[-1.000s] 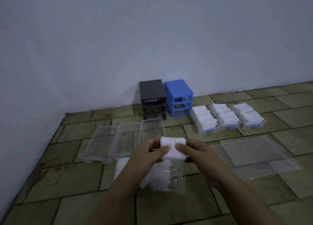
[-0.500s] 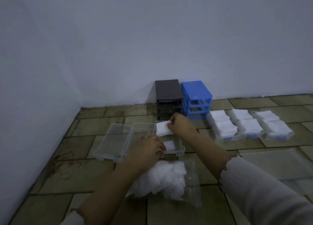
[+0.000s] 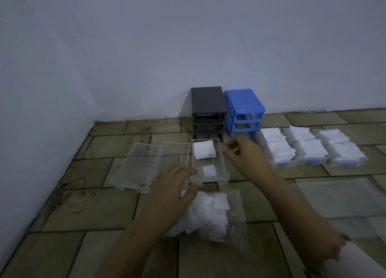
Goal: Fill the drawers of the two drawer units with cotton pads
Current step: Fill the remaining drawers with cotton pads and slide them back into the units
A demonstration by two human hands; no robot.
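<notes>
Head view: looks down at a tiled floor (image 3: 87, 213) where it meets a pale wall; the picture is dim and a little blurred.
Drawer units: a dark grey unit (image 3: 208, 114) and a blue unit (image 3: 244, 112) stand side by side against the wall, just right of the frame's centre, their slots showing no drawers.
Clear drawers: three lie in a row on the floor in front of the grey unit, left drawer (image 3: 133, 167), middle drawer (image 3: 173, 158) and right drawer (image 3: 208, 162), sides touching or nearly so.
Cotton pads in the right drawer: a stack of pads (image 3: 204, 152) sits at its far end; a single pad (image 3: 209, 170) lies flat nearer the front.
Filled drawers: three drawers (image 3: 309, 150) heaped with white pads stand in a row right of the blue unit, in the right middle of the frame.
Bag of pads: a clear plastic bag (image 3: 236, 221) holding loose cotton pads (image 3: 208, 217) lies on the floor in the lower centre, just in front of the clear drawers.
Left hand (image 3: 173, 192): fingers stretched out and relaxed, holding nothing, hovering over the bag's upper left edge and the front of the middle drawer; whether it touches either cannot be told.
Right hand (image 3: 244, 154): beside the right drawer's far right corner, fingers loosely curled, thumb and forefinger close together; it looks empty, but blur leaves that uncertain.
Plastic sheets: flat clear sheets (image 3: 342, 196) lie on the floor at the lower right, partly behind the right forearm.
</notes>
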